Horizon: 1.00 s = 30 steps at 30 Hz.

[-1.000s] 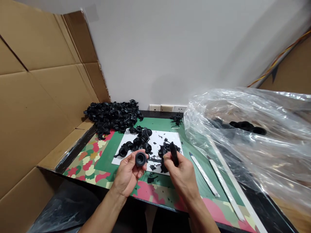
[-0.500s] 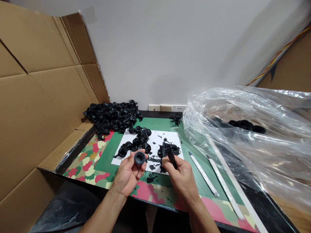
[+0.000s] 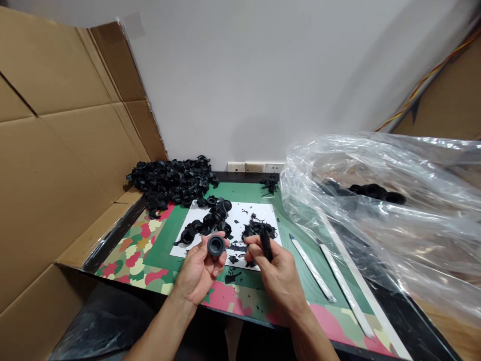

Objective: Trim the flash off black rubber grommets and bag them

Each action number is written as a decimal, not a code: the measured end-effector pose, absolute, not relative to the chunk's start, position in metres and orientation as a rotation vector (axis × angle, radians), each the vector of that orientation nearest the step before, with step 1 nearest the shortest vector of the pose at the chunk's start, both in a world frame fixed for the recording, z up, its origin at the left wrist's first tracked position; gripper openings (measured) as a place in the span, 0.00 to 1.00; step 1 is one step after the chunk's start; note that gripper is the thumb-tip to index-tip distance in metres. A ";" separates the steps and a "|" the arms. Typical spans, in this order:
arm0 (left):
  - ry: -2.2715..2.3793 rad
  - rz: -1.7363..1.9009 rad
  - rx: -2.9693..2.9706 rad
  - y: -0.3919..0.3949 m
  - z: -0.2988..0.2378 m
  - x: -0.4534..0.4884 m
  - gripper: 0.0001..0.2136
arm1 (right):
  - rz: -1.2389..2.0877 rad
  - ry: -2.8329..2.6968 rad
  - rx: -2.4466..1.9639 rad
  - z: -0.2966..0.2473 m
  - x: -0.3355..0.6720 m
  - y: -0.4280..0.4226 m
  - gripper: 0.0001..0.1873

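The left hand (image 3: 198, 264) grips a black ring (image 3: 209, 245), seemingly angled to show its hollow; the right hand (image 3: 278, 268) clasps a dark piece (image 3: 266, 244), too indistinct to identify.

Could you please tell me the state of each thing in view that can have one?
Left hand, holding the black ring
Black ring, open end turned toward the camera
Right hand, gripping a dark object
Dark object, tilted, its kind unclear
Large black heap, loosely piled
White sheet, flat, littered with black scraps
Two white sticks, lying apart
Clear plastic, crumpled
Cardboard, upright, creased
Wall socket, nothing plugged in
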<state>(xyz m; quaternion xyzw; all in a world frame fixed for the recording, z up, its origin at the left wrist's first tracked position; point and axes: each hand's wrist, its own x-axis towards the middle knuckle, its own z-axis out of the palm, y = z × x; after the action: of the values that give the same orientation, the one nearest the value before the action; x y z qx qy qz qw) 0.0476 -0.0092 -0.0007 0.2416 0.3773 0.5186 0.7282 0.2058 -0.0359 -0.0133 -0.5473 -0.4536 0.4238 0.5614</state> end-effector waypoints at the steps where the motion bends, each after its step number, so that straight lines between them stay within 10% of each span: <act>1: 0.832 1.141 0.531 -0.009 -0.001 0.048 0.17 | 1.002 -1.069 -1.280 -0.013 0.206 -0.036 0.19; 30: 1.015 1.274 0.695 -0.013 -0.003 0.051 0.22 | 0.861 -1.695 -1.419 0.009 0.172 -0.028 0.07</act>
<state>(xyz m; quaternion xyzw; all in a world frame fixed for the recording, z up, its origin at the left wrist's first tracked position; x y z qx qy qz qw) 0.0514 -0.0129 -0.0033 0.3037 0.4436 0.5568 0.6332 0.1721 -0.0277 0.0094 -0.5545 -0.6623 0.3364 0.3752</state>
